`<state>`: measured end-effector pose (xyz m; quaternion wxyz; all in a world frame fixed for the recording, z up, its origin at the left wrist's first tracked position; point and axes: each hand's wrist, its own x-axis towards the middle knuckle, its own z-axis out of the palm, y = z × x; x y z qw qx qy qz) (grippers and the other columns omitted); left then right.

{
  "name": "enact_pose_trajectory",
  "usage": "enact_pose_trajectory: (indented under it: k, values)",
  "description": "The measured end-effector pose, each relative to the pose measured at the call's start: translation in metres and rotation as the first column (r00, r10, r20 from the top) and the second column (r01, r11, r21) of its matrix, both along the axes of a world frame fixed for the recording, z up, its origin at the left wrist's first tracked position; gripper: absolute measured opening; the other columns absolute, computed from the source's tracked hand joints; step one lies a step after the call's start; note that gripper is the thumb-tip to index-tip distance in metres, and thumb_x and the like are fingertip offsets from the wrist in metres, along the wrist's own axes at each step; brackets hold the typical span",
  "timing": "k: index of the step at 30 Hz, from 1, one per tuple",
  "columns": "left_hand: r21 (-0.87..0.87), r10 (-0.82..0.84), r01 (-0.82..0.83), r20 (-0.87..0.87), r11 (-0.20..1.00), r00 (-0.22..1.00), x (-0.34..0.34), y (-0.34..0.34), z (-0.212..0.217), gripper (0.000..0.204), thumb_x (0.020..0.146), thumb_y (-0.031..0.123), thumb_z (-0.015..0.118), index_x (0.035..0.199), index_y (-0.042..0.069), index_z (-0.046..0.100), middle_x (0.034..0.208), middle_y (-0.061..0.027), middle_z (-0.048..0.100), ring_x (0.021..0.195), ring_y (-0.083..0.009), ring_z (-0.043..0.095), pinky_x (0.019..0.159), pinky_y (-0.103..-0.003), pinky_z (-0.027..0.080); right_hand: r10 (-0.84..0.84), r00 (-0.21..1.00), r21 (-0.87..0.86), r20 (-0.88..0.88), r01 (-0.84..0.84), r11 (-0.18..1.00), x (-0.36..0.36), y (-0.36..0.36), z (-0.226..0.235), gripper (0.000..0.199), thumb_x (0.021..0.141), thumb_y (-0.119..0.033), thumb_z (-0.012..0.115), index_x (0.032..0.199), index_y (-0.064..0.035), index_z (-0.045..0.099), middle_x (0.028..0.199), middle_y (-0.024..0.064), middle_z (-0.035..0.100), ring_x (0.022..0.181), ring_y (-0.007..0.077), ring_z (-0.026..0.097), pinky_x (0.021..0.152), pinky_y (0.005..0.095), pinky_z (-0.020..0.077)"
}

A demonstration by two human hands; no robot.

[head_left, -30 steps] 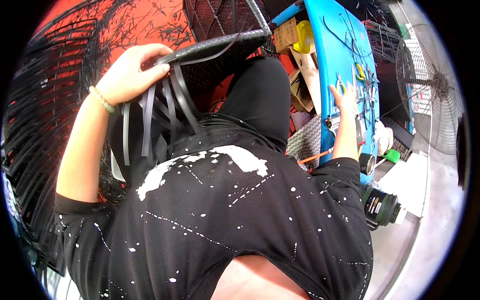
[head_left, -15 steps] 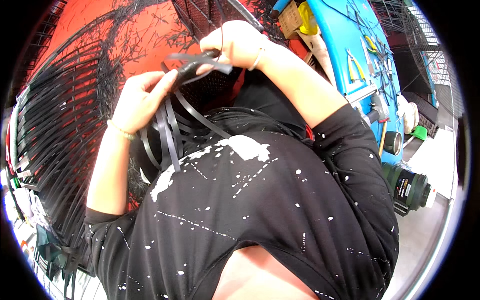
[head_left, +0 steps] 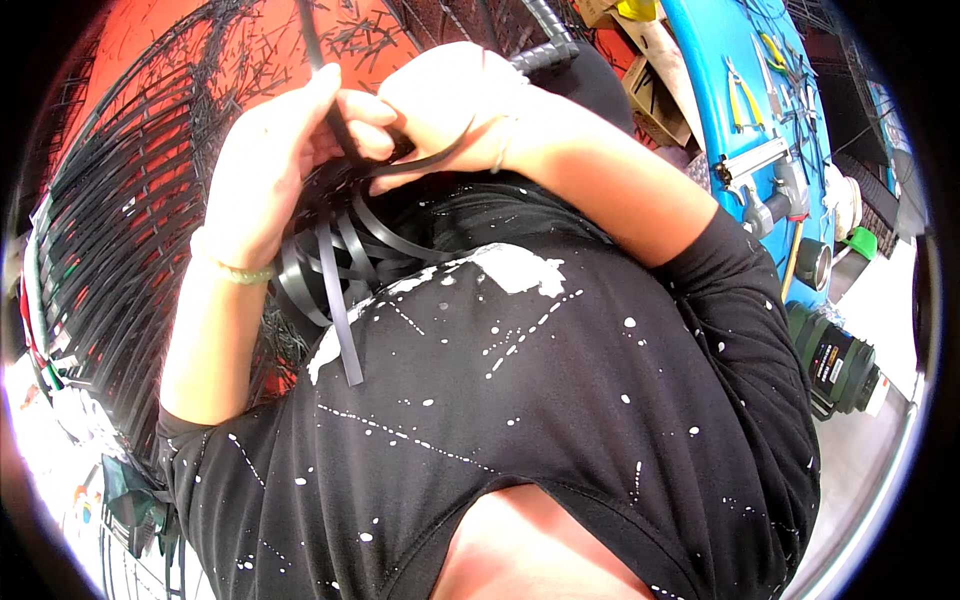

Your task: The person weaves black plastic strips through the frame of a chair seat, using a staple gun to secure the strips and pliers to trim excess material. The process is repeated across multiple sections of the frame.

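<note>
In front of my chest, my left hand (head_left: 265, 170) is closed on a flat black strip (head_left: 312, 40) that runs up past its fingertips. My right hand (head_left: 440, 100) is close beside it, fingers curled round the dark work where strips cross; its grip is partly hidden. One strip end (head_left: 440, 160) loops out under the right hand. Several loose grey-black strips (head_left: 338, 300) hang below the hands, their ends lying on my black shirt (head_left: 520, 400). A strip-wrapped black frame bar (head_left: 545, 58) reaches up beyond my right wrist.
To the left fans a large array of curved black strips (head_left: 120, 210). Cut scraps lie on the red surface (head_left: 240, 60). On the right a blue table (head_left: 708, 60) bears yellow-handled pliers (head_left: 742, 98) and a clamp-like metal tool (head_left: 755, 160). A cardboard box (head_left: 655, 105) stands beside it.
My hands have drawn together and the left has turned upward, fingers raised. A strip now runs upward from the left fingers. The view has shifted, showing the wrapped bar more plainly.
</note>
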<state>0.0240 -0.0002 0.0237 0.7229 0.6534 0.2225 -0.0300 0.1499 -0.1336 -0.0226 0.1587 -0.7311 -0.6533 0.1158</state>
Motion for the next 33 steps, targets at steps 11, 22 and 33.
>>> enact_pose_trajectory:
  k: [11,22,33]
  values:
    - [-0.465,0.113,-0.098,0.006,0.88,0.994,0.001,0.004,0.017,0.044,0.101,0.022,0.05,0.06,0.012,0.037,0.056,0.0029,0.031,0.052,-0.01,0.031,0.057,-0.026,0.029,-0.054,0.999,-0.026,0.004,0.054,0.998,-0.008,0.008,0.003,0.038,0.076,-0.047,0.07,0.075,-0.0096,0.068,0.071,0.0122,0.066,0.072,0.0341,0.067,0.066,0.0431,0.0535]
    - [-0.48,0.005,-0.052,-0.097,0.876,0.995,0.03,0.065,-0.034,0.036,0.101,0.026,0.052,0.114,-0.006,0.065,0.089,-0.0061,0.07,0.089,-0.0185,0.067,0.083,-0.029,0.052,-0.052,0.999,0.285,0.014,0.046,0.957,-0.006,0.001,-0.02,0.037,0.073,-0.042,0.072,0.09,-0.0095,0.067,0.076,0.0126,0.066,0.073,0.0318,0.067,0.065,0.0444,0.053]
    - [0.197,-0.059,0.097,-0.19,0.976,0.98,0.01,0.074,-0.05,0.039,0.095,0.043,0.062,0.09,0.006,0.072,0.074,0.0012,0.066,0.066,-0.0071,0.061,0.064,-0.021,0.046,0.157,0.988,0.672,-0.01,-0.11,0.733,-0.015,0.004,-0.028,0.01,0.078,-0.017,0.07,0.086,-0.0111,0.068,0.081,0.0039,0.063,0.071,0.0243,0.064,0.062,0.0379,0.0505]
